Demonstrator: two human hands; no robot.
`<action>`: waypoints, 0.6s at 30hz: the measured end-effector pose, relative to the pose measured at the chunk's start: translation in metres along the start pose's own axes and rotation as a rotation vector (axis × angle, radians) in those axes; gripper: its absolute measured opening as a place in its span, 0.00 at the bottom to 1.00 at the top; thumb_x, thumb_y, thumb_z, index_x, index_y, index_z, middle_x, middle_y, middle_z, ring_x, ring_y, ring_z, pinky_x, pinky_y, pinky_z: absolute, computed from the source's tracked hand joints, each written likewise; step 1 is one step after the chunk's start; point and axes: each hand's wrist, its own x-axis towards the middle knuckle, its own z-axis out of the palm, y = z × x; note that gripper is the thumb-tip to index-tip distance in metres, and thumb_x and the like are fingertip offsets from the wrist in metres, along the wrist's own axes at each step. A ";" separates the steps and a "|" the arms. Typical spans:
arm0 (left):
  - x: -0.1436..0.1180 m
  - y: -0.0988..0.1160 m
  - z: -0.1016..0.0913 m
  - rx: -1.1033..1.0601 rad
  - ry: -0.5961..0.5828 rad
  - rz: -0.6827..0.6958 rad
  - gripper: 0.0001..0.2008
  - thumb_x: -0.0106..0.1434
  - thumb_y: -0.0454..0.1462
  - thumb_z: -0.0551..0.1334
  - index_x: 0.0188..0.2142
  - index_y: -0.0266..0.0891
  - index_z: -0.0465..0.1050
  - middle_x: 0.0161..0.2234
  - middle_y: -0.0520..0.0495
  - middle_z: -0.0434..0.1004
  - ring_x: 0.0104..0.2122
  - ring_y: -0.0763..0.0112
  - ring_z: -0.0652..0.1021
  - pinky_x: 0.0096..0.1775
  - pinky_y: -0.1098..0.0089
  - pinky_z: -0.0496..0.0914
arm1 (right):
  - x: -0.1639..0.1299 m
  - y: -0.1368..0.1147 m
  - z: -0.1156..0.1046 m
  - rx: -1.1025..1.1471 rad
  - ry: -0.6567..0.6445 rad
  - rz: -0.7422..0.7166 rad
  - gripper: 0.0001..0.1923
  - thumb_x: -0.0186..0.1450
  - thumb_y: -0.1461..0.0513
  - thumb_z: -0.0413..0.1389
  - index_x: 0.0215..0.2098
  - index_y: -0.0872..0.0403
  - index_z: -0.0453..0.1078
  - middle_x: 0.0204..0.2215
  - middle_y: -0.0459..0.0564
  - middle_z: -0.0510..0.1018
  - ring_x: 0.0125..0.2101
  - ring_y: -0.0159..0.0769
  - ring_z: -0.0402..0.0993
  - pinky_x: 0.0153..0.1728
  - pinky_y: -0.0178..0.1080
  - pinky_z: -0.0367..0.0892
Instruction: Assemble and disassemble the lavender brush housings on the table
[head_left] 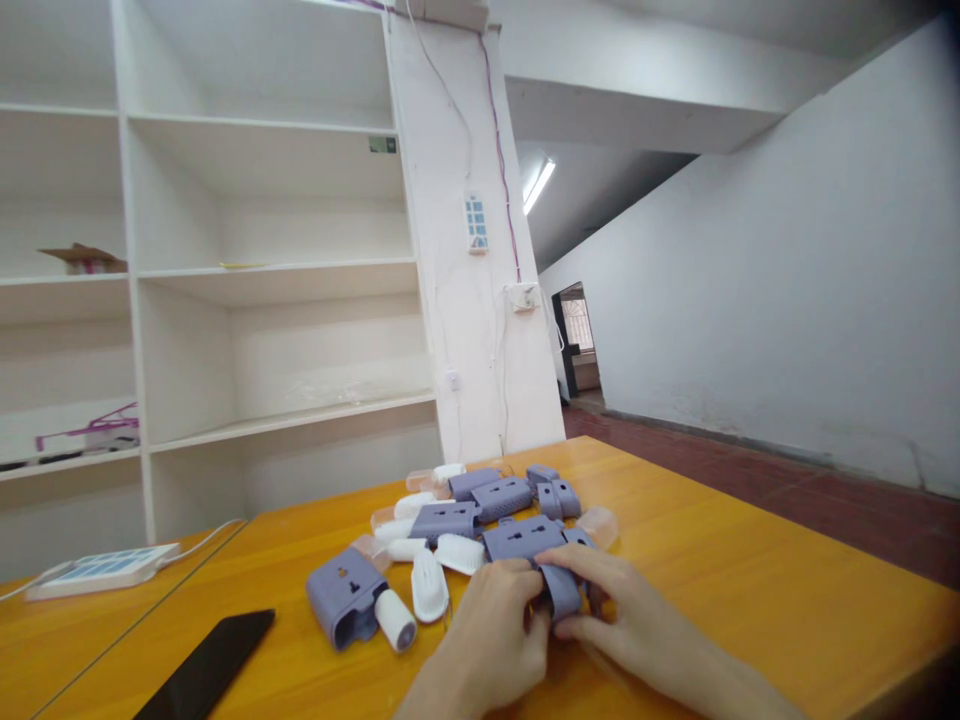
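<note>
Both hands meet low in the view over a yellow wooden table, closed together on one small purple plastic casing. The left hand curls its fingers against the casing's near left side, and the right hand wraps it from the right, with fingers laid across its top and the thumb below, so the casing sits pinched between the two, just above or on the tabletop; which one cannot be told. Just left of the left hand lie a white ribbed cap and a white cylinder, the cylinder touching a larger purple housing with a keyhole-shaped slot on its face. Further left, near the table's near edge, a black phone lies flat. Directly beyond the hands sits a loose heap of more purple casings, mixed with white caps and clear pinkish covers. Well to the left of the heap, a white power strip rests with its cable trailing toward the wall. Beyond the table stand white shelves, with a small cardboard box on one shelf at far left, and to the right a white pillar carrying wall sockets and wiring.
</note>
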 end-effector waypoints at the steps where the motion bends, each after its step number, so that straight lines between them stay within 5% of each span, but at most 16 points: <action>1: 0.000 0.000 -0.001 0.007 -0.005 0.010 0.09 0.59 0.28 0.59 0.32 0.41 0.76 0.35 0.43 0.82 0.37 0.60 0.80 0.36 0.66 0.68 | 0.000 0.001 0.000 0.005 0.006 0.011 0.28 0.58 0.65 0.67 0.56 0.47 0.74 0.55 0.51 0.79 0.56 0.50 0.72 0.61 0.49 0.63; 9: 0.000 -0.009 -0.025 0.079 -0.027 0.043 0.08 0.65 0.31 0.58 0.33 0.42 0.75 0.31 0.48 0.80 0.32 0.65 0.78 0.33 0.67 0.64 | -0.001 0.014 -0.004 -0.028 0.058 0.016 0.26 0.59 0.63 0.67 0.56 0.47 0.74 0.54 0.50 0.79 0.55 0.50 0.72 0.60 0.48 0.64; 14: -0.004 -0.024 -0.037 0.113 -0.019 0.020 0.07 0.65 0.33 0.62 0.40 0.43 0.79 0.40 0.47 0.80 0.41 0.60 0.79 0.41 0.65 0.67 | -0.001 0.014 -0.003 -0.105 0.111 -0.029 0.20 0.63 0.64 0.62 0.54 0.48 0.72 0.50 0.51 0.79 0.50 0.48 0.75 0.54 0.48 0.69; 18: -0.008 -0.022 -0.038 0.114 -0.045 0.059 0.11 0.59 0.36 0.70 0.42 0.48 0.80 0.43 0.49 0.80 0.45 0.58 0.78 0.47 0.62 0.66 | -0.003 0.006 0.000 -0.175 0.057 -0.133 0.20 0.64 0.69 0.56 0.53 0.47 0.71 0.53 0.51 0.75 0.55 0.46 0.71 0.59 0.46 0.66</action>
